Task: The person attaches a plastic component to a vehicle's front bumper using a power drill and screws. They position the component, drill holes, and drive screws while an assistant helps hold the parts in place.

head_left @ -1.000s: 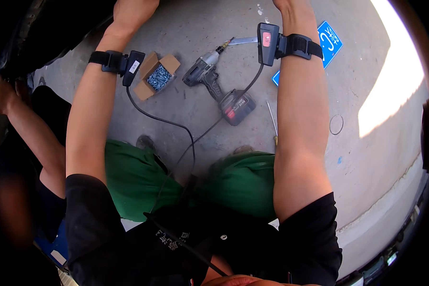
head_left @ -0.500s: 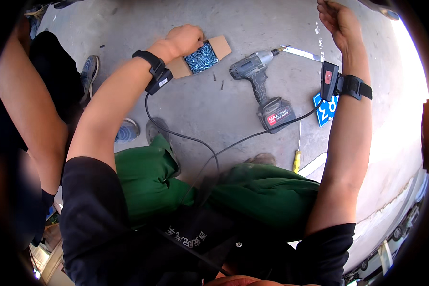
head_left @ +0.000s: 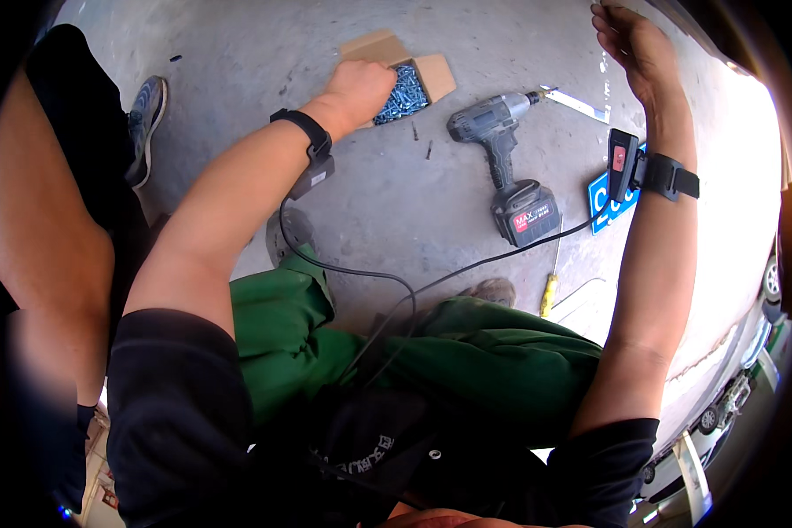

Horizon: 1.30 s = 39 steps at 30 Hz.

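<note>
My left hand [head_left: 363, 91] is curled at the left side of an open cardboard box [head_left: 437, 76] filled with blue-silver screws [head_left: 405, 95]. Its fingers bend down among the screws, and their tips are hidden. Near the top edge, my right hand [head_left: 641, 48] is raised with its fingers bent together; anything between the tips is too small to make out. A grey cordless impact driver [head_left: 497, 141] lies on the floor between my hands. Its nose points at a thin pale strip [head_left: 579, 105]. Partly behind my right wrist is a blue licence plate [head_left: 600, 207].
A screwdriver with a yellow handle [head_left: 549, 296] lies near my right knee. Black cables run from the wrist-strapped devices across my green trousers [head_left: 502, 352]. Another person's arm [head_left: 44, 211] and shoe [head_left: 146, 128] are close on my left. Dark bodywork [head_left: 704, 31] borders the top right.
The view has shifted, so floor items appear farther right. My left hand is lower over the screws, with its fingers more hidden. My right hand stays raised near the top edge.
</note>
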### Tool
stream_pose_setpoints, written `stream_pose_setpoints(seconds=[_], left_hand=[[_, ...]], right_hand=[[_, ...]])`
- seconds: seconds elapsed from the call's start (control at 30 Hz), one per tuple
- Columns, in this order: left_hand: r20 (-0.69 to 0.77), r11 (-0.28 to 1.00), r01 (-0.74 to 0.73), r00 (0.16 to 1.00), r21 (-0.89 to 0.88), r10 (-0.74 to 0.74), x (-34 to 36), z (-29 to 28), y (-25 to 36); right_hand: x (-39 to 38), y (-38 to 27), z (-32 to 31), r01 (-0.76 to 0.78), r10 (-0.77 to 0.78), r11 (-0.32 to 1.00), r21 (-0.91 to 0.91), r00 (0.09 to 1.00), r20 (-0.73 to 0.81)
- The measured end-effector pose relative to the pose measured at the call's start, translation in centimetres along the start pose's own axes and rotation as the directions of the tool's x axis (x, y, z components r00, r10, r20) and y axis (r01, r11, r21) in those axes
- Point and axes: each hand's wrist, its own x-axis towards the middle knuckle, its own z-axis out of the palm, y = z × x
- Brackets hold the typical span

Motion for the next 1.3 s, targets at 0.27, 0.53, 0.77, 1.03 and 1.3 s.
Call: stream_pose_setpoints(seconds=[0.27,0.53,0.77,1.03,1.3], left_hand=[[-0.011,0.858,0.168,0.98,-0.485,-0.198,0.5,-3.2,-2.9],[0.179,0.354,0.292,0.931,-0.889,-0.318,0.9,-3.9,-6.1],[0.171,0.306,0.266,0.937,-0.914,-0.304,1.7,-4.1,-5.6],[0.188,0.203,0.257,0.933,-0.945,-0.305,4.5,-2.8,-6.4],[0.16,0.243,0.287,0.885,-0.926,-0.437,3.8,-4.2,-7.3]], right_hand=[[-1.3,7.6,8.5,0.346,-0.103,0.823,-0.451,0.871,0.48],[-7.4,14.4,15.9,0.788,-0.096,0.286,-0.544,0.589,0.803],[-6.3,12.8,15.6,0.729,0.115,0.3,-0.615,0.612,0.782],[-7.3,14.0,16.0,0.747,-0.163,0.357,-0.561,0.642,0.749],[-6.2,13.4,14.4,0.764,0.068,0.216,-0.608,0.61,0.79]])
